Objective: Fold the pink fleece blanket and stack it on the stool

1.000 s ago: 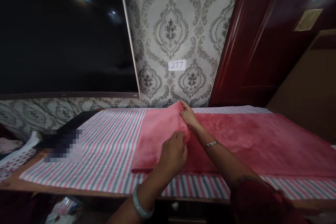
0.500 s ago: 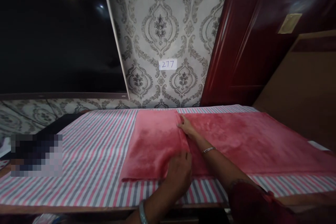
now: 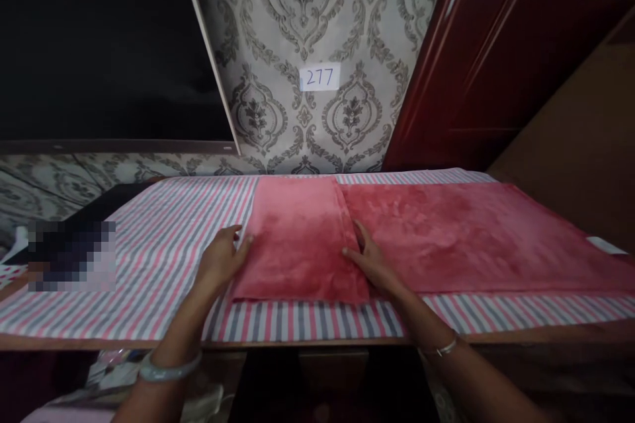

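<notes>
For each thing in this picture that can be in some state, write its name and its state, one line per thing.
Pink towel: spread flat, its left end folded over.
Folded flap: lying flat on the towel.
Striped cloth: spread flat under the towel.
Left hand: open, at the flap's left edge.
Right hand: open, flat at the flap's right edge.

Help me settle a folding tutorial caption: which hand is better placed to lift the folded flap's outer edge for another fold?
Probably the left hand: it rests at the outer left edge of the pink towel. The right hand lies flat along the flap's inner edge.
</notes>
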Available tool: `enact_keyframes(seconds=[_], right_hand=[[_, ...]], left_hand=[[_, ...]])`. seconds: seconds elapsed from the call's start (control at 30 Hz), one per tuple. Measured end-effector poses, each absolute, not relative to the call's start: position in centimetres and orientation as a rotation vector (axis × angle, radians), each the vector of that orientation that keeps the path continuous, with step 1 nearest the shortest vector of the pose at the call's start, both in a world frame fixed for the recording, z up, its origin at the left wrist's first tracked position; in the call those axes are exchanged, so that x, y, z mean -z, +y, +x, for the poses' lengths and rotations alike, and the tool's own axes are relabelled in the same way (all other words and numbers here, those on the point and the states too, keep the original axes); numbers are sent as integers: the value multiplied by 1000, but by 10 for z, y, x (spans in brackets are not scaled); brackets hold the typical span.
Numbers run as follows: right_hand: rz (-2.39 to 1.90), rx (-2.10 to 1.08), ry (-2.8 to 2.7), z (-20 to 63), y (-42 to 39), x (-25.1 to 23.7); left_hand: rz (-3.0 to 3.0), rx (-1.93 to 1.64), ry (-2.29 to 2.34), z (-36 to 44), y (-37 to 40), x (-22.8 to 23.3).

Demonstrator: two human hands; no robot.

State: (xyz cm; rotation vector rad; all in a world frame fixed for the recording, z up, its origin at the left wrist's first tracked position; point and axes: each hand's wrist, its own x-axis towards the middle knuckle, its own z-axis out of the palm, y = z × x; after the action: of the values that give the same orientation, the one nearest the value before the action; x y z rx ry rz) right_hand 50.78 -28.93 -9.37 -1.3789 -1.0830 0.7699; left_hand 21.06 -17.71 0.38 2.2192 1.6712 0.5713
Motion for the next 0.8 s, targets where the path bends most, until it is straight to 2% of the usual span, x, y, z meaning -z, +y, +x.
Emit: enact_keyframes(seconds=[0.13, 0.3, 0.47, 0.6, 0.8], right_hand=[[-1362, -822, -1009, 501, -299, 93], [-1296, -836, -941, 498, -296, 88], [-1193, -962, -794, 493, -303, 85], [-1134, -1057, -769, 490, -309, 83], [-1134, -1017, -790, 488, -311, 82]], left_hand=[[2027, -420, 1608, 201, -168, 9], [1869, -622, 1669, 207, -167, 25], [1496, -885, 1367, 201, -166, 47], [1432, -953, 1322, 197, -167, 63], [1483, -923, 1384, 195, -150, 66]])
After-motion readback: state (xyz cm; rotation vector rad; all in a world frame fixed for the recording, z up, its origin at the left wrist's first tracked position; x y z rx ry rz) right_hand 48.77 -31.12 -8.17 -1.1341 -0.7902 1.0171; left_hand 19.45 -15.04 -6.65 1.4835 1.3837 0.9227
